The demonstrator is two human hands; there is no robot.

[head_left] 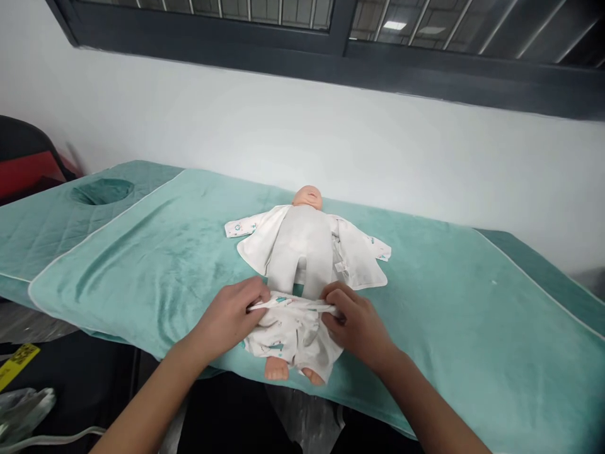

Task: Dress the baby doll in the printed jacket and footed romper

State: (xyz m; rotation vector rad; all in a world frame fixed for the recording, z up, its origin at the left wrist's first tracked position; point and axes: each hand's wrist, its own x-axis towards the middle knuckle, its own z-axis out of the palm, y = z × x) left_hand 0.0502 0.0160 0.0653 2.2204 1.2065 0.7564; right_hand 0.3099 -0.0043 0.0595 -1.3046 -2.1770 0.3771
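Note:
A baby doll (302,236) with a pale cloth body lies on its back, head toward the wall and feet toward me. Its white printed jacket (363,255) is spread open at both sides, with the sleeves on the arms. White printed baby pants (293,331) cover the lower legs, and both feet stick out of the cuffs. My left hand (234,315) pinches the waistband at its left end. At the right end, my right hand (357,318) grips the same waistband with curled fingers. Between my hands the band is stretched across the doll's legs.
The doll lies on a bed with a green cover (454,328), which has a round hole (103,191) at the far left. Behind it stand a white wall (265,126) and a dark window frame (283,53). A black chair (23,151) is at left; a plastic bag (26,410) lies lower left.

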